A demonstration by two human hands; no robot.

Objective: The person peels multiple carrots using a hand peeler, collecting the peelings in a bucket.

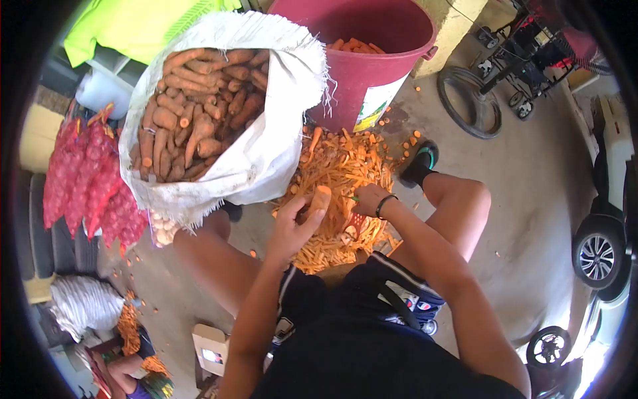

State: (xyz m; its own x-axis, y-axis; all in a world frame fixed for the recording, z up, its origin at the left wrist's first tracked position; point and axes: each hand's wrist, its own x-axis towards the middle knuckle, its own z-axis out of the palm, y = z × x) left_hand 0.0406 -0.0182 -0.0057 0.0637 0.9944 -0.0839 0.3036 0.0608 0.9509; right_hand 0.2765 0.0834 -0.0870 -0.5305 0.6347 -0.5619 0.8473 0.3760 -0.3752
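Observation:
My left hand (296, 228) is closed around a carrot (322, 197), whose cut orange end points up and away from me. Just to the right, my right hand (373, 200) has its fingers closed on a small tool with a green part (355, 198); its blade is too small to make out. Both hands are above a big heap of orange carrot peelings (322, 249) between my legs. Beyond my left hand, a white woven sack (266, 156) stands open with its rim rolled down, full of unpeeled carrots (193, 110).
A dark red tub (345, 86) holding peeled carrots (357, 46) stands behind the heap. Red mesh bags of onions (90, 176) are at left. Another person's legs (126, 369) show at lower left. A wheel (468, 103) and a parked car (598, 246) are at right.

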